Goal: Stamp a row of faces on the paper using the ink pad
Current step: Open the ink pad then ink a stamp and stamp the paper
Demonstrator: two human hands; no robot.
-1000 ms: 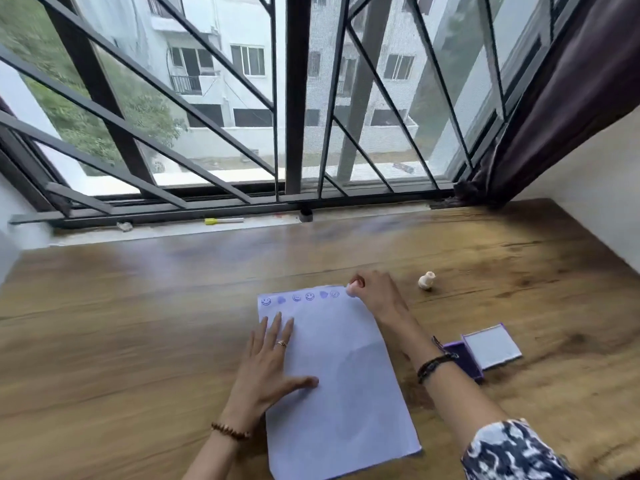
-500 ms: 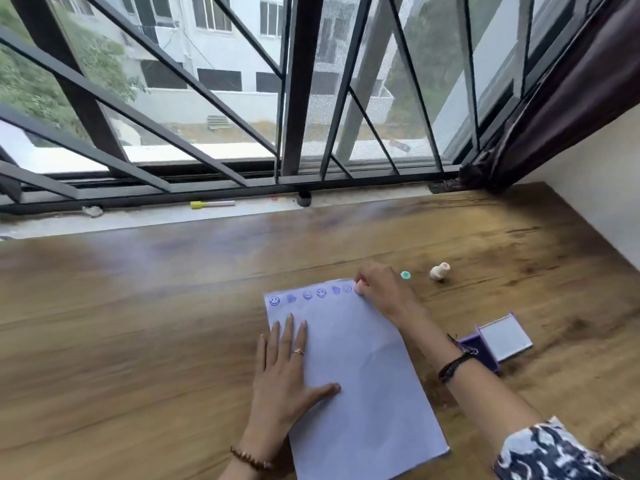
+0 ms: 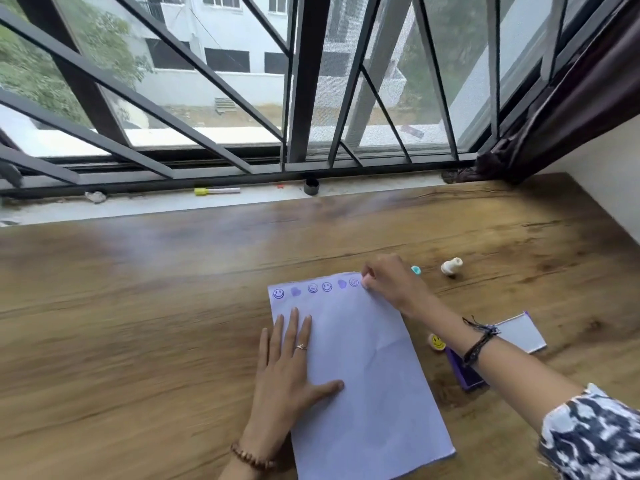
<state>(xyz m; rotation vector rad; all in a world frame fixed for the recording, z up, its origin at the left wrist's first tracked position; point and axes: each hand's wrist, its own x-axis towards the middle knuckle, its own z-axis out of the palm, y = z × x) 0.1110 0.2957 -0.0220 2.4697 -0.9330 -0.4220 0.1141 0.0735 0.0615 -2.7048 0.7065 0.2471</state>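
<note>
Now the right hand [image 3: 391,284] is down at the paper's [image 3: 360,375] far right corner, fingers bunched around a small pale stamp [image 3: 365,283] whose base looks pressed onto the sheet, just at three o'clock of the last face in the row of prints [image 3: 313,288]. The left hand [image 3: 289,362] lies flat with fingers spread, pinning the sheet's left edge at about nine o'clock of its middle; it grips nothing.

Six purple marks run along the top edge, and this one would close the row at the corner. The ink pad [image 3: 465,374] sits open on the tabletop [image 3: 138,323] at three o'clock of the paper, mostly hidden under the right forearm, its lid [image 3: 519,332] tipped back. A yellow smiley stamp [image 3: 436,342] rests beside it, and two more small stamps, one teal-tipped [image 3: 416,270] and one white [image 3: 451,266], lie at one o'clock.

To do this well, I would say: press straight down, no rocking, and lift off vertically so the face stays crisp. So near the edge, the stamp could print half onto the wood, so keep the base fully on paper and the left palm firm.
</note>
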